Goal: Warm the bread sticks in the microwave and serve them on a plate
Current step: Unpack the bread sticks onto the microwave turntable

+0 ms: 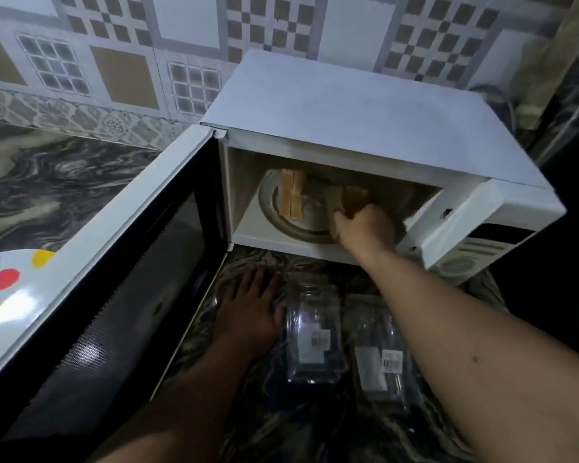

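The white microwave (365,128) stands on the marble counter with its door (121,279) swung wide to the left. Inside, on the round glass turntable (281,225), lie two bread sticks (292,195) side by side at the left. My right hand (365,228) reaches into the cavity and is closed around more bread sticks (350,197) at the right of the turntable. My left hand (248,312) rests flat on the counter in front of the microwave, fingers spread, holding nothing. A white plate with coloured dots (7,289) sits left of the door.
Two clear plastic packages with labels (315,332) (380,355) lie on the dark marble counter (47,185) just before the microwave. The patterned tiled wall (114,61) runs behind. The microwave's control panel (475,248) faces front right.
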